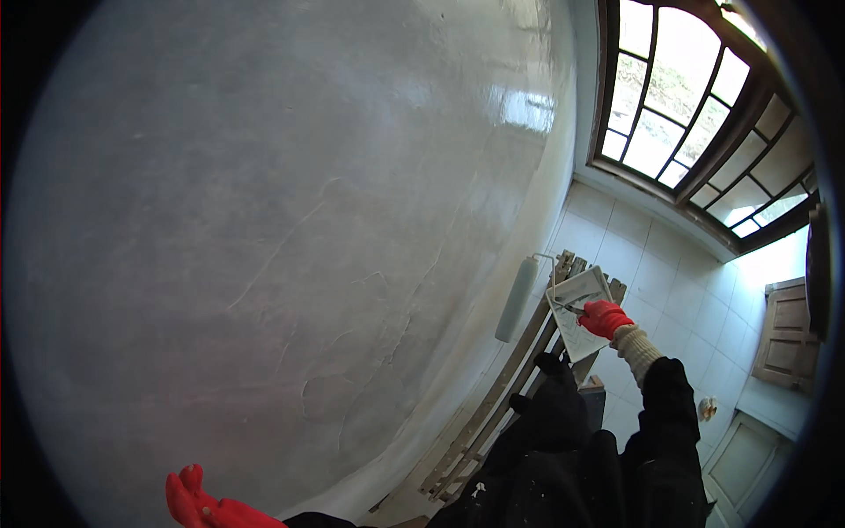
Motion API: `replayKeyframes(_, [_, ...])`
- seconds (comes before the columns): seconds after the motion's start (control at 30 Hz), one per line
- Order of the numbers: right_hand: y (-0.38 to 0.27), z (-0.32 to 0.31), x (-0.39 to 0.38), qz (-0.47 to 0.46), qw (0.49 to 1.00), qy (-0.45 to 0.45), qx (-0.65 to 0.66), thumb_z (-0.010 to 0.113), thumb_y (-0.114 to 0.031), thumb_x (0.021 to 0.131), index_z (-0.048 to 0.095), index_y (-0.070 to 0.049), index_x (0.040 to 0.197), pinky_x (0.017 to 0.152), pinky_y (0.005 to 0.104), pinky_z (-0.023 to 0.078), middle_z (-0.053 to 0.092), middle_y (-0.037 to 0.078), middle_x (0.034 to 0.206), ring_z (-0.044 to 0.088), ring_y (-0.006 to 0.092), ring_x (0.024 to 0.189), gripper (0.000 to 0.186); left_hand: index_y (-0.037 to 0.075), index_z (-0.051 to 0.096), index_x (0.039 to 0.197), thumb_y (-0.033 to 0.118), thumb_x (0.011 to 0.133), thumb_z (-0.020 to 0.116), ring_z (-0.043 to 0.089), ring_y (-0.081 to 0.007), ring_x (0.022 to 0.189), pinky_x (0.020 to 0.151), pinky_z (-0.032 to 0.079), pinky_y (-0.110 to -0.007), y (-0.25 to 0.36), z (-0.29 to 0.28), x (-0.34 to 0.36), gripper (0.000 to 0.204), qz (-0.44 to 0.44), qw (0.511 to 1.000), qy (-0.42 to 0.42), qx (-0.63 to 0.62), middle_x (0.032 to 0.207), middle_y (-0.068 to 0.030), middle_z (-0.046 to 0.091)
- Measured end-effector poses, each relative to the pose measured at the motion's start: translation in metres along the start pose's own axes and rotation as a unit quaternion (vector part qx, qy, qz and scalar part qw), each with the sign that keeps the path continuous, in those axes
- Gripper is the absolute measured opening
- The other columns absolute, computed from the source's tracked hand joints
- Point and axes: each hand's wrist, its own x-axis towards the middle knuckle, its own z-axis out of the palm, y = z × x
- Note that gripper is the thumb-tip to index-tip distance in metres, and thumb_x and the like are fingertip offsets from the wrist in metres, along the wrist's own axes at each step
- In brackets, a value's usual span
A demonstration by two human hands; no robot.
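In a red glove, my right hand (604, 319) is closed round the handle of a paint roller (517, 301). The roller's long pale sleeve hangs just beside the wall, joined to the handle by a bent metal frame. Below my right hand lies a shallow paint tray (585, 343), whitish with grey smears, on a wooden bench (482, 421). My left hand (207, 506), also red-gloved, is at the lower left edge in front of the wall, empty with its fingers apart. The grey wall (264, 176) looks glossy, with wrinkled, cracked patches lower down.
The slatted bench stands along the wall's foot, and my dark-clothed legs are over it. White tiles (629, 233) cover the floor. A barred window (673, 88) is at the upper right. Wooden cabinet doors (786, 334) and a small round object (708, 408) are farther right.
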Motion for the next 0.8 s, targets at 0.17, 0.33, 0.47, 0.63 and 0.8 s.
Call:
replayKeyframes(0.17, [-0.001,0.060,0.067,0.023,0.998,-0.053,0.010,0.054,-0.040,0.079,0.066,-0.001,0.091,0.080,0.0442,0.048,0.063,0.022,0.092,0.060,0.0373,0.090,0.043,-0.008,0.050,0.114,0.012,0.093,0.037,0.059,-0.0329,0.089,0.080,0.048,-0.040,0.003,0.014,-0.024,0.032,0.034,0.995,-0.083,0.050,0.111,-0.0238,0.052])
replayKeyframes(0.33, [-0.009,0.093,0.122,0.055,0.996,-0.046,0.050,0.054,-0.038,0.079,0.066,-0.001,0.092,0.079,0.0450,0.048,0.063,0.021,0.094,0.060,0.0369,0.092,0.041,-0.009,0.050,0.111,0.010,0.091,0.037,0.058,-0.0348,0.089,0.082,0.049,-0.043,-0.001,0.025,-0.042,0.030,0.044,0.992,-0.116,0.023,0.112,-0.0245,0.049])
replayKeyframes(0.47, [-0.007,0.112,0.146,0.045,0.996,-0.035,0.069,0.056,-0.040,0.079,0.065,-0.002,0.092,0.078,0.0455,0.048,0.064,0.021,0.093,0.060,0.0374,0.091,0.042,-0.009,0.050,0.109,0.009,0.090,0.037,0.057,-0.0342,0.090,0.082,0.049,-0.043,0.002,0.032,-0.044,0.029,0.024,0.988,-0.141,0.051,0.111,-0.0242,0.049])
replayKeyframes(0.63, [-0.009,0.093,0.138,0.013,0.996,-0.023,0.089,0.057,-0.041,0.078,0.065,-0.002,0.090,0.077,0.0458,0.047,0.064,0.021,0.087,0.060,0.0376,0.089,0.042,-0.010,0.049,0.108,0.007,0.089,0.038,0.057,-0.0337,0.090,0.082,0.049,-0.043,0.003,0.031,-0.037,0.027,0.027,0.987,-0.145,0.066,0.111,-0.0246,0.048])
replayKeyframes(0.8, [0.001,0.080,0.109,-0.061,0.989,0.059,0.120,0.057,-0.040,0.079,0.059,-0.003,0.087,0.071,0.0496,0.045,0.061,0.023,0.080,0.058,0.0419,0.082,0.039,-0.009,0.049,0.109,0.008,0.091,0.039,0.057,-0.0335,0.091,0.082,0.050,-0.042,-0.002,0.030,-0.026,0.027,0.035,0.992,-0.123,0.020,0.111,-0.0244,0.048])
